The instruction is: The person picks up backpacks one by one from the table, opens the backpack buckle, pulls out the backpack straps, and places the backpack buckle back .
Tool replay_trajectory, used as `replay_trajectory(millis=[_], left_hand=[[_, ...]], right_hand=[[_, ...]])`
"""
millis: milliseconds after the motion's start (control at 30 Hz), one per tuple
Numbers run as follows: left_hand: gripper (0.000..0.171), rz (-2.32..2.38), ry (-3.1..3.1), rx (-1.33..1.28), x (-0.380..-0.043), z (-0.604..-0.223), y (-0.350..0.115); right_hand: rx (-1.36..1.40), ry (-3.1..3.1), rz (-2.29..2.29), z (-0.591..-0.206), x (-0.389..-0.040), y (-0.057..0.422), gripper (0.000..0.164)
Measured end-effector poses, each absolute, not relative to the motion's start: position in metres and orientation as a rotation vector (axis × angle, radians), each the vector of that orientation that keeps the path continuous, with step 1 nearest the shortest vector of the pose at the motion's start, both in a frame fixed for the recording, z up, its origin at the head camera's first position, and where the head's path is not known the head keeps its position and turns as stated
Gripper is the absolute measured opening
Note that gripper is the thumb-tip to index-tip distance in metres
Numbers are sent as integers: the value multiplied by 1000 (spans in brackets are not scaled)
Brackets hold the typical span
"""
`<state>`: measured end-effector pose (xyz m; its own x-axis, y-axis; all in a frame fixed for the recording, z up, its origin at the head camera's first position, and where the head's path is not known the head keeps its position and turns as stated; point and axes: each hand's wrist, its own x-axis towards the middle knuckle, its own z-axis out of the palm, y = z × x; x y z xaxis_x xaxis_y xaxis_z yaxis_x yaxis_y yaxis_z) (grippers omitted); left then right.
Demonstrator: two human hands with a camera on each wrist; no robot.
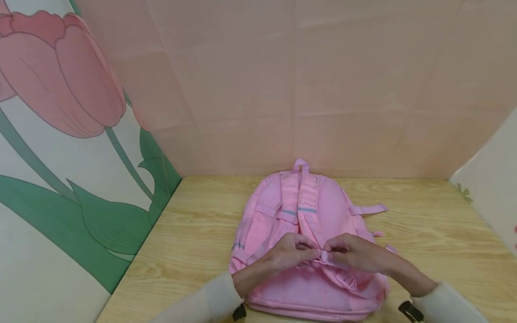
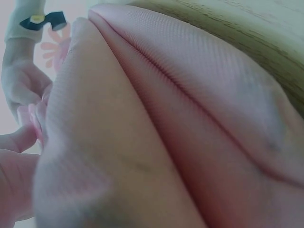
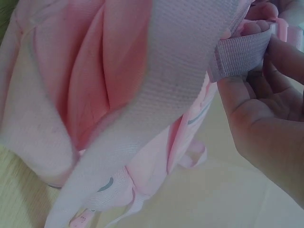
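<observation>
Against a creased pinkish-beige wall (image 1: 250,80) sat a pale wood-grain tabletop (image 1: 181,233), and on its nearer part lay a puffy pink fabric backpack (image 1: 307,294). Padded pink shoulder straps (image 1: 308,193) faced up, and the webbing grab loop (image 1: 300,164) pointed at the wall. Only the head view got the whole bag; the left wrist cam was mostly ribbed cloth with deep folds. A person's bare left hand (image 1: 288,251) and bare right hand (image 1: 357,253) nearly met over the bag's lower half. From the right wrist you could actually see the strip of ribbed pale-mauve webbing (image 3: 242,54), pinched between right thumb and fingers, which the head view pretty much hid. Left thumb and fingertips were pinched on a small pink fitting (image 3: 283,29) beside it, though its exact shape was too small to tell.
</observation>
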<state>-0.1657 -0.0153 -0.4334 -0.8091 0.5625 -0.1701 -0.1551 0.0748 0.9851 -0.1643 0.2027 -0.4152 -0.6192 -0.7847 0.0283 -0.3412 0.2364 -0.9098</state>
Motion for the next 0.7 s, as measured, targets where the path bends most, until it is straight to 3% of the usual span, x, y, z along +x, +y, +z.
replay_trajectory(millis=[700], left_hand=[[15,1777,1840,426,-167,-435,-16]], right_hand=[[-882,2216,-1265,-408,-159,202,15]])
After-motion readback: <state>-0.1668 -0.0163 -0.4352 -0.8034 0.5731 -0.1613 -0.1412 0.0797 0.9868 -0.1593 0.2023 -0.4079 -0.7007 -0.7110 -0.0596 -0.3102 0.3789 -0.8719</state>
